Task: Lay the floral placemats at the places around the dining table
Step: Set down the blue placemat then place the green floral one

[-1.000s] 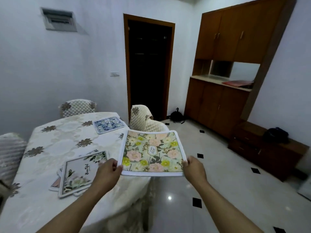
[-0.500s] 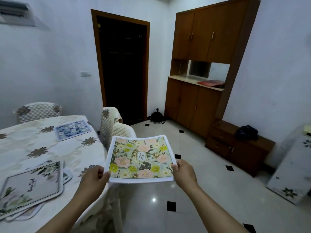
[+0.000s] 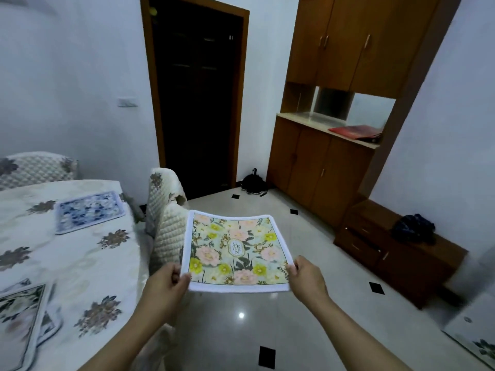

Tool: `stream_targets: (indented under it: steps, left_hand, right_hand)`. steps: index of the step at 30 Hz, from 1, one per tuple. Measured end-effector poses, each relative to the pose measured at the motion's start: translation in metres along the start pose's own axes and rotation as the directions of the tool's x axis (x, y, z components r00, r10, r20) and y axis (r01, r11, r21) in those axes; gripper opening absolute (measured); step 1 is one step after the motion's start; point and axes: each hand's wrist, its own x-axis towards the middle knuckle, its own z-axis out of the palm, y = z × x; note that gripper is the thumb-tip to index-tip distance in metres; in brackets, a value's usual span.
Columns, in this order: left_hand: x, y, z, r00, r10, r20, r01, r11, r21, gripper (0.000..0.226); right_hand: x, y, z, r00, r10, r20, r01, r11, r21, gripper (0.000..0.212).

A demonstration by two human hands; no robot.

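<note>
I hold a pink-and-yellow floral placemat [image 3: 235,250] flat in the air, over the floor to the right of the dining table [image 3: 80,263]. My left hand [image 3: 166,286] grips its near left corner, my right hand [image 3: 306,275] its near right corner. On the table's cream flowered cloth a blue floral placemat [image 3: 89,211] lies at the far place. A stack of placemats [image 3: 18,319] with a white-and-green one on top sits at the near left edge, partly cut off.
A quilted chair [image 3: 166,215] stands at the table's right side, just left of the held mat; another chair [image 3: 37,168] is at the far end. Beyond are a dark doorway [image 3: 198,103], wooden cabinets [image 3: 326,145], a low sideboard [image 3: 396,253] and glossy tiled floor [image 3: 241,330].
My view has swung to the right, so the table slid left in the frame. The held placemat now hangs over the floor beside the chair rather than over the table's edge.
</note>
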Motion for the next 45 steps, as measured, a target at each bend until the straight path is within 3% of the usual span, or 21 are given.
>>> stream_targets:
  steps: [5,9,18,29,34,38,40,43,45]
  left_hand:
    - [0.051,-0.011,0.010,0.986,-0.105,-0.133,0.112,0.993,0.042,0.021]
    - [0.081,-0.020,0.018,0.937,-0.223,-0.270,0.239,0.971,0.027,0.022]
    - [0.119,-0.041,0.026,0.680,-0.457,-0.574,0.494,0.864,-0.103,0.030]
    - [0.205,-0.100,0.047,0.411,-0.612,-0.676,0.578,0.748,-0.326,0.031]
    - [0.234,-0.126,0.073,0.213,-0.726,-0.654,0.632,0.613,-0.474,0.022]
    - [0.259,-0.145,0.094,-0.022,-0.786,-0.618,0.635,0.466,-0.616,0.024]
    - [0.269,-0.151,0.103,-0.127,-0.799,-0.588,0.627,0.394,-0.671,0.025]
    - [0.285,-0.158,0.117,-0.290,-0.778,-0.557,0.624,0.288,-0.727,0.033]
    - [0.291,-0.165,0.123,-0.357,-0.773,-0.524,0.610,0.232,-0.758,0.031]
  right_hand:
    - [0.100,-0.028,0.047,0.986,-0.128,0.103,0.123,0.991,0.059,0.027]
    - [0.188,-0.070,0.086,0.923,-0.327,0.205,0.313,0.945,0.098,0.026]
    - [0.303,-0.206,0.181,0.583,-0.679,0.446,0.699,0.699,0.150,0.020]
    - [0.383,-0.342,0.324,0.261,-0.784,0.564,0.856,0.457,0.240,0.018]
    - [0.396,-0.391,0.402,0.034,-0.790,0.613,0.888,0.305,0.345,0.016]
    - [0.384,-0.430,0.466,-0.207,-0.750,0.628,0.889,0.124,0.441,0.017]
    - [0.377,-0.442,0.489,-0.310,-0.728,0.612,0.846,0.083,0.527,0.016]
    - [0.368,-0.455,0.519,-0.411,-0.661,0.628,0.823,0.029,0.568,0.023]
    - [0.361,-0.457,0.533,-0.448,-0.632,0.632,0.813,0.006,0.582,0.024]
